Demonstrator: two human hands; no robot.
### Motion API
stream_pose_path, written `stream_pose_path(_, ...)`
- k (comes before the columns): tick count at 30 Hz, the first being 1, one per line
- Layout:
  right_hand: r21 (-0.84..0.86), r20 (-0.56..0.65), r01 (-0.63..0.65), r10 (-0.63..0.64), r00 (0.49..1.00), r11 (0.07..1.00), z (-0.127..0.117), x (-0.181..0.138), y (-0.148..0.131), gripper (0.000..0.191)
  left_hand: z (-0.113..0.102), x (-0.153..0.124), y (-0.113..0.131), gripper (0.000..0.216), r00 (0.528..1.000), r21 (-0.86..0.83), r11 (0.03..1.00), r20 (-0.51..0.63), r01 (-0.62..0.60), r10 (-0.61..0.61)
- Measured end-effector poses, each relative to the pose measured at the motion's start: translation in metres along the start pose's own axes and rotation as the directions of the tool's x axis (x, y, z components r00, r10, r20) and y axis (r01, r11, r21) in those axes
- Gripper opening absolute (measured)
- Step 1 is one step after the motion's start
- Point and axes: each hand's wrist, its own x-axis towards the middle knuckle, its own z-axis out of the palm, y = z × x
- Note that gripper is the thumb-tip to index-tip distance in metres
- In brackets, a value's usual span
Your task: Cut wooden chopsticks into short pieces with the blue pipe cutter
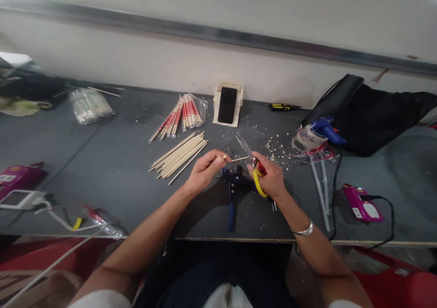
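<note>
My left hand (209, 167) is closed in a pinch, with a small pale bit showing at its fingertips. A thin wooden stick (240, 159) spans the gap from those fingertips toward my right hand (272, 176). That hand is wrapped round scissors with a yellow and red handle (259, 182), their blades (244, 145) pointing up and left. Below the hands lies a blue-handled hand tool (231, 207), partly hidden by my right hand. Left of my left hand, a loose pile of wooden sticks (179, 156) rests on the dark table (129, 162).
Behind the pile are red-wrapped stick bundles (191, 112). A phone (227, 105) leans on a stand by the wall. Pale chips (276, 148) litter the table. To the right are a blue-topped container (317, 132), a black bag (372, 112) and a purple box (362, 203) with a cable.
</note>
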Motion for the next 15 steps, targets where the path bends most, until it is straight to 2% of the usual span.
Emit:
stream_pose_path(3,-0.110,-0.013,-0.156,0.156,0.988,0.982,-0.008,0.008,0.003,0.038,-0.007,0.006,-0.003,0.026,0.983,0.119,0.993,-0.180,-0.002,0.024)
stream_pose_path(5,-0.190,0.000,-0.271,0.276,0.961,0.944,-0.014,0.014,0.004,0.037,-0.015,0.013,-0.005,0.015,0.961,0.303,0.951,-0.274,0.058,0.029)
stream_pose_path(7,-0.268,0.015,-0.378,0.396,0.918,0.886,-0.019,0.019,0.004,0.036,-0.027,0.019,-0.007,0.011,0.940,0.525,0.840,-0.336,0.139,0.054)
stream_pose_path(9,-0.332,0.018,-0.457,0.489,0.872,0.826,-0.025,0.024,0.004,0.033,-0.039,0.025,-0.009,0.011,0.930,0.700,0.684,-0.356,0.206,0.085)
stream_pose_path(11,-0.375,0.015,-0.508,0.552,0.833,0.776,-0.030,0.028,0.004,0.032,-0.052,0.027,-0.013,0.013,0.933,0.794,0.551,-0.352,0.256,0.074)
stream_pose_path(15,-0.420,0.010,-0.557,0.618,0.786,0.716,-0.036,0.033,0.007,0.031,-0.065,0.027,-0.025,0.016,0.952,0.885,0.358,-0.302,0.298,-0.046)
